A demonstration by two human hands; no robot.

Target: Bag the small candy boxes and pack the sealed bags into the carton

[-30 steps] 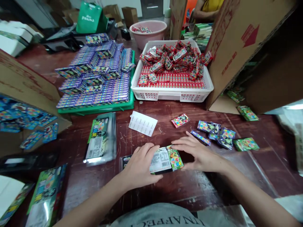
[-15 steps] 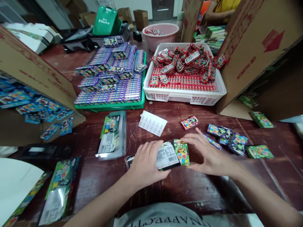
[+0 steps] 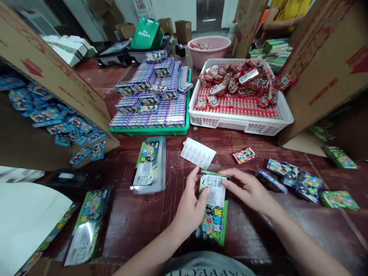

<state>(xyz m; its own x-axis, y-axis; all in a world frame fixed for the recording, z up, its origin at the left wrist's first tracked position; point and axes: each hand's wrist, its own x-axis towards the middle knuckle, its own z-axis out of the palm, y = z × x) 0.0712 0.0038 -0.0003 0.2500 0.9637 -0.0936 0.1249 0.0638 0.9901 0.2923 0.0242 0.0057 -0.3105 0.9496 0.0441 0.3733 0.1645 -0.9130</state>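
Note:
A green printed pouch (image 3: 214, 209) with a white barcode label lies lengthwise in front of me on the dark red table (image 3: 138, 222). My left hand (image 3: 191, 209) grips its left edge, thumb on top. My right hand (image 3: 247, 189) pinches the pouch's top right corner beside the label. A white label sheet (image 3: 197, 153) lies just beyond the pouch. One small red packet (image 3: 244, 155) and several small purple and green packets (image 3: 290, 174) lie to the right of my right hand.
A green tray of stacked purple boxes (image 3: 155, 96) and a white basket of red packets (image 3: 241, 96) stand at the back. More pouches (image 3: 149, 165) lie at left. Open cartons (image 3: 51, 84) flank both sides. Another person in yellow (image 3: 287, 13) works behind a pink basin (image 3: 209, 48).
The pouch has turned from lying crosswise to lengthwise, now unfolded toward me. Both hands shifted to its upper end. My view has swung left.

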